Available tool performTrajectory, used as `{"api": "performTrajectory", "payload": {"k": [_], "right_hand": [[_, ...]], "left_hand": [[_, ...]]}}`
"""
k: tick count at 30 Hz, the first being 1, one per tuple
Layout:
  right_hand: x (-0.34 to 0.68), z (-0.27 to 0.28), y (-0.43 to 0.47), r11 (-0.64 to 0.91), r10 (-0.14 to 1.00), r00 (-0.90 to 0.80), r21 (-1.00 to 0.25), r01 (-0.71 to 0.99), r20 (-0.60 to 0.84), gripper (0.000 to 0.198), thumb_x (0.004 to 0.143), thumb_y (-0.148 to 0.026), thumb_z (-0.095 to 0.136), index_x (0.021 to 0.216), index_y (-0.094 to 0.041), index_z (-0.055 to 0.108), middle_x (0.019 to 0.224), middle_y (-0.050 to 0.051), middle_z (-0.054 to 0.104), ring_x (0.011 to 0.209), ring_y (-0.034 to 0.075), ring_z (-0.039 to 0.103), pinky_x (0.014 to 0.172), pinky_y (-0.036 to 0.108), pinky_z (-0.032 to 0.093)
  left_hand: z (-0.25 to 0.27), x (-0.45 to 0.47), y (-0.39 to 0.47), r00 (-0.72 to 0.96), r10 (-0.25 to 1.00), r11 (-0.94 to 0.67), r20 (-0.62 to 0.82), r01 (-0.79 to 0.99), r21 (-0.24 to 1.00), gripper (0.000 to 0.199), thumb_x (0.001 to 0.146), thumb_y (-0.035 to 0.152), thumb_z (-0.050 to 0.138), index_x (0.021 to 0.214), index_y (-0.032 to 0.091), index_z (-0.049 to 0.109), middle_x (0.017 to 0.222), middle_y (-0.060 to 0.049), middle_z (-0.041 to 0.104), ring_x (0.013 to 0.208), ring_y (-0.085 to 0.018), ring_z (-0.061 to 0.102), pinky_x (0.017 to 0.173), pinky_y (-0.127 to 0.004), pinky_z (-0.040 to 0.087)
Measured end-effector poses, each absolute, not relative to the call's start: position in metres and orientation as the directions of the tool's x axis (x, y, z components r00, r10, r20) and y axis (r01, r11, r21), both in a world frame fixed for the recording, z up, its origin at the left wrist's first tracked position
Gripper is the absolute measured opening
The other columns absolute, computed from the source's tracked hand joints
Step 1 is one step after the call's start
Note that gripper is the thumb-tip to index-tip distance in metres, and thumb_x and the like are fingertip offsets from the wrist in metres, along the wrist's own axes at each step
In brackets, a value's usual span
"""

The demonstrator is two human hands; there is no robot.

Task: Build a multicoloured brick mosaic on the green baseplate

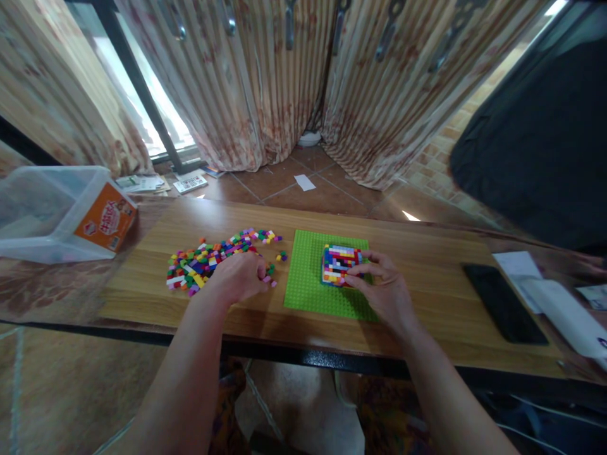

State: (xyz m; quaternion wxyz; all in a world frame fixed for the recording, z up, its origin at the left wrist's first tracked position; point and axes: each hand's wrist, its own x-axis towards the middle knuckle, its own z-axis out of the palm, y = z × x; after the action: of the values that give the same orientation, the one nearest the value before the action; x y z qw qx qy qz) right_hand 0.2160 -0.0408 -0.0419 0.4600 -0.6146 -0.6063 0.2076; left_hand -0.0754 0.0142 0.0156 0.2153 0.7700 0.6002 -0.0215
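A small hollow block built of colourful toy bricks (341,251) stands on a green studded baseplate (308,294). My right hand (386,284) grips the block's right side, its thumb at the near edge and its fingers along the right wall. Loose toy bricks (203,262) of many colours lie heaped on the left of the table. At the right end of that heap is my left hand (241,276), fingers curled and pinched together near a few pink bricks (270,281). Whatever sits between those fingertips is hidden.
Wooden tabletop (427,278) lies under everything. A clear plastic bin (52,215) with an orange label stands at the far left. To the right are a black phone-like slab (505,303) and a white long object (569,316). Curtains (256,95) hang beyond the table.
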Motion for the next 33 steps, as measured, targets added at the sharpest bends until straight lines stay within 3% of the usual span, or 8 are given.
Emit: {"api": "performTrajectory", "payload": {"k": [9, 15, 20, 27, 33], "right_hand": [[0.219, -0.044, -0.037, 0.088, 0.958, 0.198, -0.869, 0.486, 0.207, 0.029, 0.067, -0.049, 0.082, 0.076, -0.023, 0.074, 0.111, 0.008, 0.063, 0.116, 0.028, 0.059, 0.1, 0.05, 0.044], [0.226, -0.048, -0.036, 0.08, 0.966, 0.196, -0.912, 0.401, 0.171, 0.023, 0.073, -0.044, 0.077, 0.081, -0.023, 0.074, 0.114, 0.007, 0.063, 0.117, 0.026, 0.059, 0.106, 0.051, 0.04], [0.223, -0.048, -0.035, 0.086, 0.96, 0.203, -0.89, 0.448, 0.194, 0.022, 0.071, -0.041, 0.077, 0.082, -0.023, 0.074, 0.113, 0.007, 0.063, 0.115, 0.026, 0.059, 0.106, 0.052, 0.039], [0.219, -0.048, -0.034, 0.077, 0.954, 0.227, -0.89, 0.449, 0.197, 0.019, 0.07, -0.038, 0.077, 0.08, -0.022, 0.072, 0.109, 0.008, 0.065, 0.112, 0.026, 0.06, 0.104, 0.053, 0.04], [0.219, -0.05, -0.034, 0.07, 0.954, 0.225, -0.879, 0.472, 0.197, 0.02, 0.072, -0.039, 0.077, 0.082, -0.022, 0.073, 0.114, 0.007, 0.063, 0.112, 0.026, 0.06, 0.105, 0.053, 0.039]], "left_hand": [[0.012, -0.077, 0.017, 0.299, 0.907, -0.175, -0.296, 0.908, 0.381, 0.017, 0.072, 0.039, 0.071, 0.063, 0.024, 0.072, 0.062, -0.001, 0.068, 0.06, -0.016, 0.058, 0.054, -0.026, 0.031], [0.009, -0.08, 0.019, 0.328, 0.913, -0.205, -0.243, 0.882, 0.424, 0.021, 0.074, 0.041, 0.067, 0.065, 0.023, 0.072, 0.059, 0.0, 0.066, 0.058, -0.015, 0.056, 0.053, -0.025, 0.03], [0.008, -0.08, 0.021, 0.339, 0.927, -0.224, -0.162, 0.844, 0.487, 0.026, 0.079, 0.042, 0.062, 0.068, 0.021, 0.072, 0.059, -0.001, 0.066, 0.056, -0.014, 0.054, 0.052, -0.025, 0.03], [0.007, -0.07, 0.023, 0.382, 0.924, -0.297, -0.003, 0.722, 0.625, 0.024, 0.082, 0.04, 0.063, 0.077, 0.018, 0.071, 0.075, -0.002, 0.071, 0.066, -0.014, 0.059, 0.058, -0.024, 0.037], [0.012, -0.049, 0.016, 0.45, 0.893, -0.296, -0.01, 0.602, 0.741, 0.019, 0.085, 0.035, 0.062, 0.08, 0.016, 0.066, 0.07, -0.001, 0.066, 0.063, -0.013, 0.057, 0.06, -0.023, 0.038]]}}
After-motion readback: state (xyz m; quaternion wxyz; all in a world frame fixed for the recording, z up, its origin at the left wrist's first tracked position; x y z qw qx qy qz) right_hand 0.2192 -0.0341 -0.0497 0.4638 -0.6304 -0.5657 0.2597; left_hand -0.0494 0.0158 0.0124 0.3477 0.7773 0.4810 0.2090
